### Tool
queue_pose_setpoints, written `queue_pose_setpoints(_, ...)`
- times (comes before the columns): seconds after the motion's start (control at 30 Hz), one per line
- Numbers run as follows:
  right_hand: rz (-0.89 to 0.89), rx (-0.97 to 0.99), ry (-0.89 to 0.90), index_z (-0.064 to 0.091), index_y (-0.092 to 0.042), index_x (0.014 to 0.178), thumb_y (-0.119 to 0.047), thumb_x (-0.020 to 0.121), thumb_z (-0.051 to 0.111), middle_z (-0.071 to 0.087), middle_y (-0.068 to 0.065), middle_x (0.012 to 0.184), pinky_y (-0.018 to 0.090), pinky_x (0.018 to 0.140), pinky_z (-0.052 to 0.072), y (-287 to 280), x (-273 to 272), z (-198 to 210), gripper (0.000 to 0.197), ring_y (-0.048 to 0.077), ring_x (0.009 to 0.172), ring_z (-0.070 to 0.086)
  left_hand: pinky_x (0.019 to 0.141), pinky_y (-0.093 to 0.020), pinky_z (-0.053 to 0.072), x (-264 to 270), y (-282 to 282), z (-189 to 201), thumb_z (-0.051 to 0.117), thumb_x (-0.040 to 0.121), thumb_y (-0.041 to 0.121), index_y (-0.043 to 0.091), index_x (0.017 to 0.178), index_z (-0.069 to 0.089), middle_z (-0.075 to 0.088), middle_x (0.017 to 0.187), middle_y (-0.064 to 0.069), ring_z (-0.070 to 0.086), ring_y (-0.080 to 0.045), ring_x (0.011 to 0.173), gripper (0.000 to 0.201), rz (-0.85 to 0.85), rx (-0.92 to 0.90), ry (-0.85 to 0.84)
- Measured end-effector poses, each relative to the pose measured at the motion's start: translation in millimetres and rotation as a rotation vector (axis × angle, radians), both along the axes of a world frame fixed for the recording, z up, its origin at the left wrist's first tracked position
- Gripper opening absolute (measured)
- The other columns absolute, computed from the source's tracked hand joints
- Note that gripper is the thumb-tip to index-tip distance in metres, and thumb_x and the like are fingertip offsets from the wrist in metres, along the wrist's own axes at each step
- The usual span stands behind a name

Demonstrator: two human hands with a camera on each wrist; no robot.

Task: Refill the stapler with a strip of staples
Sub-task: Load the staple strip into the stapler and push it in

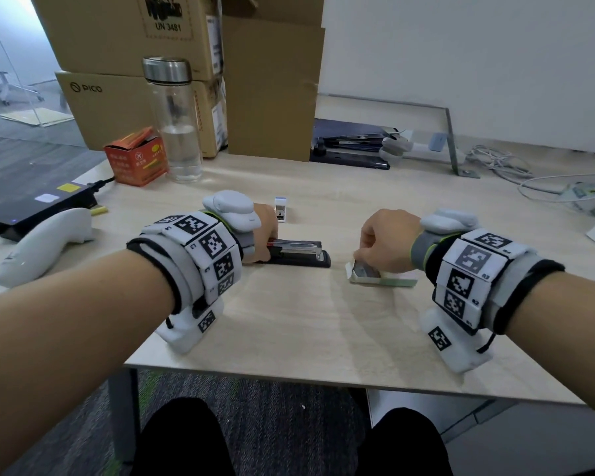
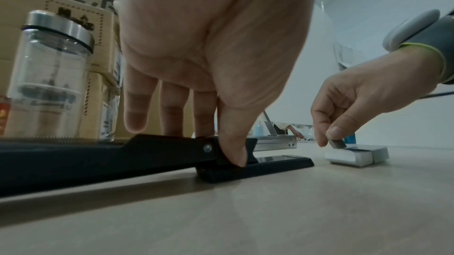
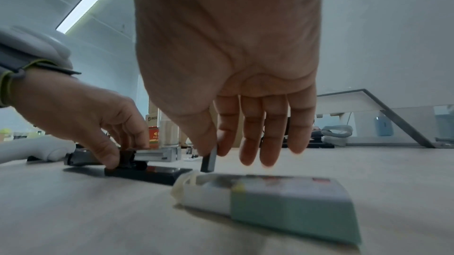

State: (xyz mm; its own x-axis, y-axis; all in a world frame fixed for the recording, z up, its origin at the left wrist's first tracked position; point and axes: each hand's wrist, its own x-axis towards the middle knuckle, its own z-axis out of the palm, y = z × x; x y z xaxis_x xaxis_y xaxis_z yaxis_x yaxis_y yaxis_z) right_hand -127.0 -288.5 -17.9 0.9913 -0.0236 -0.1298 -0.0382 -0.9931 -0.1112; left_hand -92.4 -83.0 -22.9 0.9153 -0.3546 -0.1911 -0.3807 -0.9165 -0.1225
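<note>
My knees point(image 1: 289, 441) under the desk edge. Desk point(image 1: 289, 321), pale wood.

My left hand point(image 1: 267, 223) grips the stapler point(image 1: 299, 252) at its hinge end: thumb point(image 2: 233, 142) pressed on the near side, fingers curled over the far side. Stapler lies flat on the desk, black, top arm swung back toward my wrist, metal staple channel point(image 2: 275, 143) exposed and pointing right.

My right hand point(image 1: 389, 240) is just right of the stapler, apart from it. Thumb and forefinger pinch a short grey strip point(image 3: 209, 160) of staples, held near upright; the other fingers hang loose. The strip's lower end sits just above the open end of the staple box point(image 1: 378, 274), which lies flat on the desk under that hand. Cannot tell whether strip still touches the box.

Beyond: small white item point(image 1: 281, 209) behind my left hand. White controller point(image 1: 45, 242) far left. Farther back, glass bottle point(image 1: 176, 121), orange carton point(image 1: 134, 159), cardboard boxes point(image 1: 117, 46).
</note>
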Motion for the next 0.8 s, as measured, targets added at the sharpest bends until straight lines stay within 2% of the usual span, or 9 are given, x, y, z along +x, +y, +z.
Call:
queue_pose_setpoints(0.03,0.002,0.026,-0.031,0.07,-0.019,0.075,-0.032,0.085,0.067,0.07,-0.002,0.078,0.025,0.056,0.044,1.3,0.3,3.9,0.016,0.019,0.075,0.063,0.065,-0.02,0.043,4.5,2.8,-2.3,0.065,0.085,0.026,0.021,0.11,0.066,0.068,0.106,-0.003,0.059,-0.019,0.08,0.025,-0.008,-0.071,0.025)
queue_pose_setpoints(0.1,0.022,0.114,-0.107,0.072,-0.019,0.074,-0.034,0.083,0.071,0.067,-0.005,0.072,0.023,0.051,0.038,5.5,1.8,11.5,0.017,0.014,0.067,0.059,0.088,-0.027,0.048,6.5,7.9,-3.0,0.073,0.081,0.034,0.02,0.13,0.059,0.065,0.124,0.001,0.063,-0.02,0.104,0.053,0.025,-0.29,0.079)
queue_pose_setpoints(0.13,0.039,0.182,-0.135,0.074,-0.018,0.075,-0.035,0.082,0.072,0.066,-0.006,0.072,0.023,0.051,0.038,8.4,3.1,14.9,0.018,0.011,0.063,0.056,0.092,-0.029,0.048,4.5,9.7,-1.2,0.074,0.079,0.035,0.02,0.13,0.058,0.065,0.125,0.004,0.062,-0.018,0.105,0.055,0.033,-0.421,0.082)
queue_pose_setpoints(0.2,0.07,0.34,-0.172,0.076,-0.018,0.076,-0.034,0.082,0.072,0.069,-0.003,0.073,0.024,0.053,0.04,16.2,6.7,18.8,0.018,0.009,0.06,0.054,0.094,-0.028,0.05,6.5,9.1,5.4,0.074,0.08,0.033,0.021,0.121,0.066,0.069,0.117,0.004,0.064,-0.013,0.098,0.043,0.054,-0.678,0.082)
queue_pose_setpoints(0.3,0.071,0.578,-0.247,0.075,-0.018,0.074,-0.032,0.082,0.073,0.073,0.006,0.079,0.026,0.059,0.045,28.3,12.1,17.4,0.015,0.013,0.062,0.054,0.086,-0.029,0.057,10.3,5.6,10.7,0.066,0.088,0.026,0.02,0.109,0.072,0.075,0.098,0.0,0.069,-0.015,0.087,0.022,0.116,-0.999,0.129)
queue_pose_setpoints(0.43,0.022,0.827,-0.267,0.068,-0.022,0.068,-0.029,0.083,0.074,0.066,0.01,0.079,0.036,0.068,0.051,36.8,15.2,12.7,0.017,0.017,0.072,0.057,0.061,-0.019,0.057,8.4,3.8,10.1,0.053,0.097,0.018,0.007,0.115,0.063,0.071,0.089,-0.007,0.064,-0.013,0.07,0.024,0.226,-1.33,0.533)
queue_pose_setpoints(0.5,0.024,0.88,-0.255,0.067,-0.023,0.066,-0.029,0.083,0.073,0.069,0.013,0.081,0.037,0.07,0.051,37.3,15.4,9.9,0.019,0.018,0.073,0.06,0.06,-0.018,0.057,8.8,4.5,9.1,0.053,0.097,0.017,0.007,0.113,0.062,0.07,0.087,-0.007,0.064,-0.012,0.068,0.022,0.23,-1.403,0.61)
queue_pose_setpoints(0.63,0.04,0.882,-0.239,0.067,-0.024,0.069,-0.028,0.084,0.074,0.068,0.009,0.079,0.037,0.068,0.051,35.2,15.4,6.8,0.017,0.018,0.073,0.061,0.059,-0.017,0.057,11.8,2.9,8.5,0.059,0.093,0.016,0.007,0.116,0.063,0.068,0.082,-0.004,0.063,-0.01,0.066,0.025,0.221,-1.456,0.644)
queue_pose_setpoints(0.8,0.079,0.851,-0.159,0.069,-0.022,0.076,-0.024,0.085,0.073,0.065,0.005,0.079,0.035,0.069,0.054,27.6,14.8,5.9,0.01,0.017,0.074,0.058,0.064,-0.02,0.057,12.6,-1.1,8.2,0.07,0.085,0.014,0.008,0.104,0.067,0.069,0.079,-0.006,0.061,-0.014,0.067,0.02,0.163,-1.318,0.427)
